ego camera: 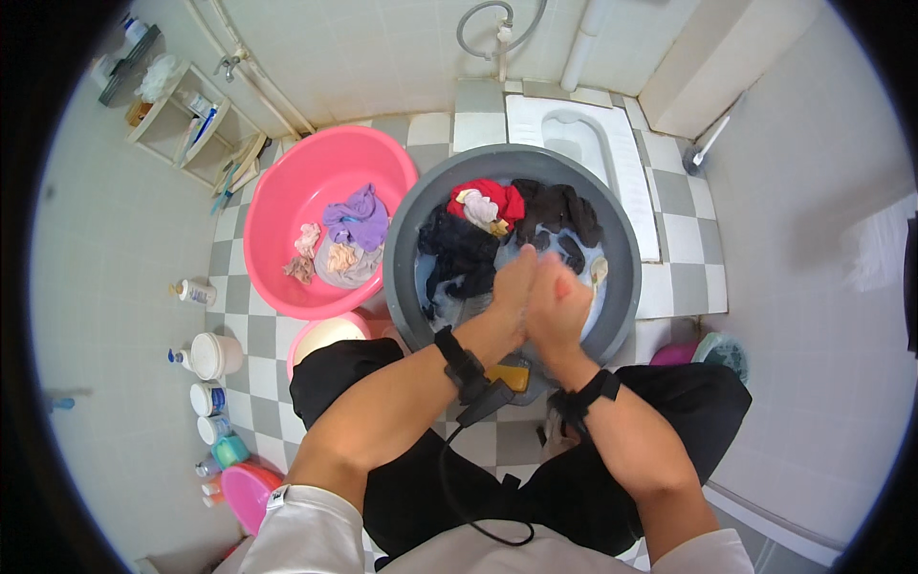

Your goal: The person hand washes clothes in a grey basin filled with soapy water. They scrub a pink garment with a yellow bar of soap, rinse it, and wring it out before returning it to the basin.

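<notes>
My left hand (515, 298) and my right hand (558, 301) are pressed together over a large grey plastic basin (403, 237). Whether anything lies between them is hidden, and the right hand is blurred. Soapy water in the basin surrounds soaked black clothes (459, 251), a dark garment (563, 208) and a red garment (505, 201). On the red one rests a small whitish cloth (479, 208). A small cream-coloured item (599, 271) floats by the right wall. Below my wrists, a yellow bar of soap (510, 377) sits at the basin's near edge.
Left of the grey basin stands a pink basin (276, 194) with a purple cloth (358, 217) and small light garments. A squat toilet (624, 136) is behind on the right. Tubs (215, 356) and bottles (196, 292) line the left wall; a toilet brush (699, 154) leans right.
</notes>
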Demonstrator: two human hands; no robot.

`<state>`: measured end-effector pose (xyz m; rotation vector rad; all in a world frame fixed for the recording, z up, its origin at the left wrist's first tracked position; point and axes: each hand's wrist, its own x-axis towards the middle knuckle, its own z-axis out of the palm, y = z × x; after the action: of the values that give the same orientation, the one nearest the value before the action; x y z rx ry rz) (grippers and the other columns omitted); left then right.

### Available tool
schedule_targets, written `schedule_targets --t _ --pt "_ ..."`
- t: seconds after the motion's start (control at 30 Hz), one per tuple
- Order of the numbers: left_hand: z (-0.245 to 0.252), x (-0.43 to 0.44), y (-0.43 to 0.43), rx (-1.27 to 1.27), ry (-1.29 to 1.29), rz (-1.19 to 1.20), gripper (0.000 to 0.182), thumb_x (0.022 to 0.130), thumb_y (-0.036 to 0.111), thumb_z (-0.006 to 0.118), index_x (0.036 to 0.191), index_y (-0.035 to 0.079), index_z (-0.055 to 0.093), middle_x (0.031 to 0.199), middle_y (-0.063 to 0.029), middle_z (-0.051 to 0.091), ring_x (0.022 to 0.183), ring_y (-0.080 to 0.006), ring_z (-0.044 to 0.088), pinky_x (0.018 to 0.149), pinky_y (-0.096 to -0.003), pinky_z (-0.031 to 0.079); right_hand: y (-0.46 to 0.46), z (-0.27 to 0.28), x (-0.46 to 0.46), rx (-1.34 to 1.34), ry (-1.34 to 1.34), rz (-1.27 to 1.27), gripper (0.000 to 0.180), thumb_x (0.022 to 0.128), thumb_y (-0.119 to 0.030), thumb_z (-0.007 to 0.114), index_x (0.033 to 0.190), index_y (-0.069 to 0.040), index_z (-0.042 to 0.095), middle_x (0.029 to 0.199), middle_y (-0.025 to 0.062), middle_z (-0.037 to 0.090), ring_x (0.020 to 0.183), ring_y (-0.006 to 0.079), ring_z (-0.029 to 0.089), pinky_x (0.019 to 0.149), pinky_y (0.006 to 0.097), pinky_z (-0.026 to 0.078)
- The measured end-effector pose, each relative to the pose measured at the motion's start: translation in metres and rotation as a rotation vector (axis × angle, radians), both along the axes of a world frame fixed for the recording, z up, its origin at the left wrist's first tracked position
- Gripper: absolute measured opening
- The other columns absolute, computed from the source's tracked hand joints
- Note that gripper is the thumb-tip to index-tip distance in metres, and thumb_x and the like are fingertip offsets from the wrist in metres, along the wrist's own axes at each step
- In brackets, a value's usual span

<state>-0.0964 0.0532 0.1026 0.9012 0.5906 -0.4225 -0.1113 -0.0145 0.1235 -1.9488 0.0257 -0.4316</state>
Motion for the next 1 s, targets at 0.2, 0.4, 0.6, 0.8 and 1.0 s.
schedule_targets --t 0.2,0.4,0.6,0.8,1.0 --pt "0.002 0.005 0.01 0.026 0.023 -0.021 0.038 0.103 0.044 0.046 0.081 0.013 0.053 0.071 -0.0015 0.056 0.056 -0.0142 0.053 0.046 -0.0309 0.037 -0.051 -0.02 0.044 0.156 0.437 -0.332 0.054 0.097 -0.043 0.058 0.067 0.001 0.057 0.059 0.0103 0.054 0.056 0.0186 0.049 0.057 0.042 0.041" --pt "-0.007 0.021 0.044 0.184 0.063 0.074 0.046 0.1 0.053 0.05 0.102 0.007 0.058 0.081 -0.0047 0.06 0.064 -0.0156 0.053 0.052 -0.0303 0.043 -0.066 -0.001 0.044 0.545 0.484 -0.123 0.027 0.089 -0.024 0.076 0.079 -0.007 0.058 0.066 -0.0012 0.058 0.057 0.0058 0.05 0.05 0.0222 0.038" --pt "-0.007 0.016 0.032 -0.242 0.241 -0.206 0.046 0.104 0.049 0.043 0.118 0.009 0.059 0.103 -0.0047 0.064 0.097 -0.0207 0.062 0.092 -0.0385 0.051 -0.044 -0.009 0.029 0.317 0.445 0.095 0.017 0.088 -0.014 0.073 0.092 -0.002 0.061 0.083 0.0043 0.069 0.072 0.0096 0.063 0.062 0.0247 0.05" --pt "-0.009 0.012 0.033 -0.357 -0.005 -0.206 0.028 0.102 0.034 0.05 0.112 0.01 0.06 0.105 -0.0053 0.065 0.099 -0.0182 0.063 0.092 -0.0402 0.051 -0.032 -0.015 0.001 0.45 0.461 0.397 0.015 0.098 -0.016 0.057 0.098 -0.002 0.063 0.1 0.006 0.07 0.085 0.0083 0.064 0.073 0.0249 0.051" --pt "0.01 0.014 0.042 -0.407 0.009 -0.206 0.015 0.091 0.016 0.059 0.104 0.008 0.06 0.1 -0.006 0.061 0.093 -0.0203 0.062 0.081 -0.0372 0.051 -0.062 0.015 0.025 0.443 0.569 -0.149 0.039 0.1 -0.042 0.044 0.097 -0.009 0.064 0.083 0.0016 0.069 0.067 0.0122 0.06 0.06 0.0255 0.045"
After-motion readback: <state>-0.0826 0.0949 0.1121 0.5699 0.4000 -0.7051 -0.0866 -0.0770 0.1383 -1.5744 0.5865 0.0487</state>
